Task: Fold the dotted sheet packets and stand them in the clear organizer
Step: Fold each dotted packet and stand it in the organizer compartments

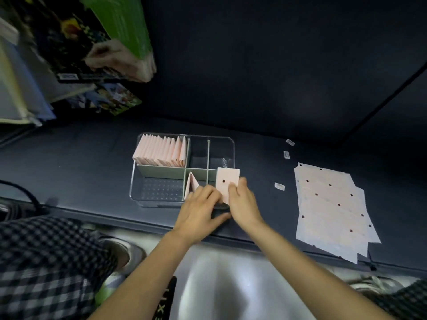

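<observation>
A clear organizer (138,176) with grey dividers sits on the dark table. Its back-left compartment holds a row of several folded pink packets (161,151) standing upright. One folded packet (192,182) stands in the front middle compartment. My left hand (201,211) and my right hand (241,202) meet at the organizer's front right corner, both gripping a folded pink packet with a dark dot (226,181) that stands upright above the rim. A stack of flat dotted sheets (332,211) lies to the right.
Small white paper scraps (279,186) lie between the organizer and the sheet stack. Books and a green item (120,24) hang in at the upper left. The table's front edge (277,241) runs just below my wrists. A checked garment (46,262) is at the lower left.
</observation>
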The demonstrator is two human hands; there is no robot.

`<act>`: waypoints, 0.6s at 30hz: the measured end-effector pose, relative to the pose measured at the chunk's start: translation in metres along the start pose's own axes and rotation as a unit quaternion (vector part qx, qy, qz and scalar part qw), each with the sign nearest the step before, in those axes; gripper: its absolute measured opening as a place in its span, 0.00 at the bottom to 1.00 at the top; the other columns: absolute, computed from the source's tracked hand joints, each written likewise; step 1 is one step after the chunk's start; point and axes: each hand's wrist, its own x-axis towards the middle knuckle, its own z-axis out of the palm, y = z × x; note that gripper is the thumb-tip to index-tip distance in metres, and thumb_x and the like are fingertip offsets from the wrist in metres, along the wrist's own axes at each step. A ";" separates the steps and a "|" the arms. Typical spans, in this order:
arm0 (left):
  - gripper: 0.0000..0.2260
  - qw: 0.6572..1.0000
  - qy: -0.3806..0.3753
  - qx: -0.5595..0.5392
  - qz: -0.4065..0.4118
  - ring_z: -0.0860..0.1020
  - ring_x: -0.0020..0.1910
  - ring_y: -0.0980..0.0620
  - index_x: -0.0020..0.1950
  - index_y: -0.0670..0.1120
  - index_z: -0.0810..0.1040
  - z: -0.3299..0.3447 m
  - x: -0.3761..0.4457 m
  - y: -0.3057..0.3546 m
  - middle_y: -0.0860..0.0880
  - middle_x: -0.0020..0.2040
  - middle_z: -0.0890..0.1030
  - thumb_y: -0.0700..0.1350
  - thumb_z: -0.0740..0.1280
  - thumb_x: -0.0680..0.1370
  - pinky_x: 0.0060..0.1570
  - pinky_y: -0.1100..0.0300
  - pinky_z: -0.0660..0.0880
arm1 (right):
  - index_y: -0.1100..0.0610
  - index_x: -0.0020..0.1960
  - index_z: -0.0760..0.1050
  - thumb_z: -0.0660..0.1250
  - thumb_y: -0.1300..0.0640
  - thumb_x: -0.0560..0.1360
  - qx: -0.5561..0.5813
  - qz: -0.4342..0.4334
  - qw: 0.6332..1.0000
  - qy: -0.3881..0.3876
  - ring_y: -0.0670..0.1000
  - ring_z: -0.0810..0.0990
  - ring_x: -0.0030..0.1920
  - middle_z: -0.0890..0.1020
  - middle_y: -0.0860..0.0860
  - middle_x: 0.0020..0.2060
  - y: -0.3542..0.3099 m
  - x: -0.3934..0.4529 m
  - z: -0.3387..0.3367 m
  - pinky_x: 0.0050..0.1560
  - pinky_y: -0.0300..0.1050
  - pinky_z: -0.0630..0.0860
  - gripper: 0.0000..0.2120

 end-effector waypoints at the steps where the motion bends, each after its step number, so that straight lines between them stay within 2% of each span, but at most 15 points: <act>1: 0.14 0.999 0.011 0.040 -0.010 0.73 0.48 0.47 0.48 0.46 0.75 0.000 0.001 -0.008 0.50 0.48 0.76 0.56 0.69 0.73 0.46 0.53 0.71 | 0.61 0.48 0.61 0.50 0.58 0.81 -0.013 -0.002 1.000 -0.003 0.64 0.75 0.49 0.78 0.65 0.47 -0.001 0.004 -0.001 0.45 0.53 0.69 0.06; 3: 0.18 0.992 0.006 0.115 -0.043 0.73 0.53 0.47 0.54 0.47 0.75 0.001 0.003 -0.022 0.50 0.55 0.76 0.59 0.64 0.75 0.49 0.53 0.68 | 0.61 0.48 0.60 0.50 0.59 0.81 -0.058 -0.023 0.998 -0.015 0.65 0.75 0.48 0.78 0.66 0.46 -0.005 0.010 -0.001 0.43 0.53 0.69 0.05; 5: 0.24 0.982 -0.056 0.172 -0.045 0.70 0.61 0.46 0.66 0.47 0.69 0.005 0.003 -0.033 0.51 0.66 0.71 0.62 0.56 0.78 0.54 0.53 0.65 | 0.63 0.51 0.65 0.52 0.59 0.80 -0.121 -0.049 0.991 -0.017 0.65 0.76 0.50 0.79 0.65 0.49 -0.008 0.016 0.001 0.44 0.52 0.69 0.08; 7: 0.26 0.974 -0.088 0.204 -0.035 0.67 0.63 0.47 0.70 0.49 0.66 0.007 0.002 -0.044 0.52 0.71 0.66 0.63 0.50 0.78 0.57 0.53 0.63 | 0.65 0.52 0.70 0.54 0.60 0.79 -0.161 -0.074 0.984 0.001 0.63 0.75 0.51 0.79 0.62 0.50 -0.012 0.022 0.004 0.47 0.51 0.69 0.10; 9: 0.25 0.976 -0.064 0.203 -0.046 0.70 0.60 0.46 0.64 0.48 0.72 0.001 0.000 -0.050 0.52 0.69 0.70 0.63 0.50 0.78 0.55 0.52 0.65 | 0.65 0.51 0.73 0.56 0.60 0.78 -0.176 -0.097 0.979 0.010 0.60 0.75 0.51 0.78 0.61 0.50 -0.018 0.028 0.011 0.47 0.49 0.68 0.10; 12: 0.20 0.976 -0.001 0.214 -0.044 0.75 0.53 0.46 0.54 0.47 0.78 -0.007 -0.006 -0.056 0.51 0.62 0.77 0.61 0.58 0.76 0.48 0.51 0.71 | 0.64 0.50 0.74 0.57 0.60 0.78 -0.233 -0.133 0.963 0.005 0.60 0.76 0.51 0.78 0.60 0.50 -0.027 0.035 0.030 0.46 0.48 0.68 0.10; 15: 0.16 0.978 0.021 0.200 -0.060 0.76 0.53 0.44 0.51 0.46 0.80 -0.009 -0.011 -0.062 0.48 0.62 0.77 0.57 0.68 0.74 0.46 0.50 0.73 | 0.63 0.53 0.75 0.57 0.61 0.77 -0.292 -0.142 0.946 0.016 0.60 0.78 0.50 0.78 0.59 0.51 -0.032 0.039 0.050 0.47 0.49 0.71 0.11; 18: 0.11 0.984 0.015 0.155 -0.091 0.76 0.54 0.43 0.49 0.45 0.80 -0.012 -0.013 -0.064 0.46 0.61 0.77 0.51 0.71 0.73 0.46 0.49 0.73 | 0.62 0.53 0.76 0.57 0.62 0.76 -0.326 -0.123 0.937 0.013 0.61 0.79 0.51 0.79 0.59 0.51 -0.032 0.041 0.067 0.47 0.50 0.73 0.11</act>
